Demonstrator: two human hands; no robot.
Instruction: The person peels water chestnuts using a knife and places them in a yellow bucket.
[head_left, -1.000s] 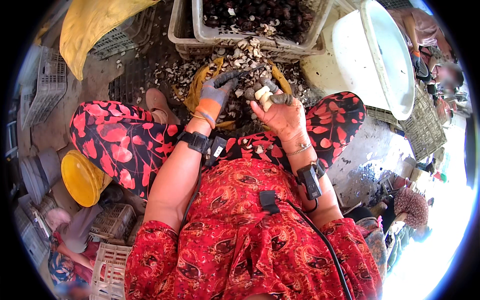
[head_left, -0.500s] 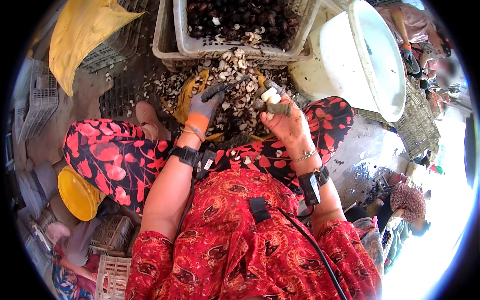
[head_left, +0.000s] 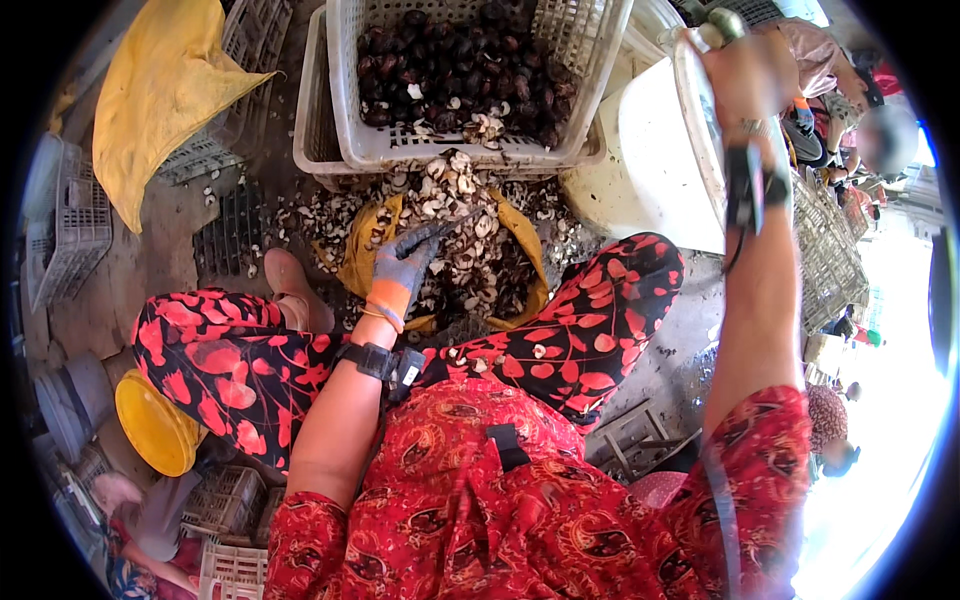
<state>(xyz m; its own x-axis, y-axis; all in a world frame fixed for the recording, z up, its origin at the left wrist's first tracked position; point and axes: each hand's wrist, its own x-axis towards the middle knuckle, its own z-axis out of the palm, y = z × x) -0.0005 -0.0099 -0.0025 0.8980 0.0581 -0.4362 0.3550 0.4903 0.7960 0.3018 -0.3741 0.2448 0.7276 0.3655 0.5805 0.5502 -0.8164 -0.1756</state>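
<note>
My left hand (head_left: pixel 402 264), in a grey glove with an orange cuff, is closed on a thin dark-bladed knife (head_left: pixel 458 218). It hovers above a yellow sack (head_left: pixel 535 245) lying open between my legs, with pale and brown peelings (head_left: pixel 480 275) in and around it. My right hand (head_left: pixel 745 78) reaches out over the rim of a big white tub (head_left: pixel 650 150). Motion smears its fingers, so their grip and anything in them cannot be made out. Ahead, a pale plastic crate (head_left: pixel 347 100) holds dark, round water chestnuts (head_left: pixel 455 75) and a few white bits.
Another crate (head_left: pixel 310 115) sits under the full one. At the left are a yellow cloth or sack (head_left: pixel 150 110), a grey crate (head_left: pixel 82 215) and a yellow bucket (head_left: pixel 155 425). Peelings litter the floor. Other people sit at the far right and lower left.
My right hand, which held several white peeled pieces above the sack, has swung right and forward over the tub. My left hand stays near the sack with the knife. The view has shifted slightly.
</note>
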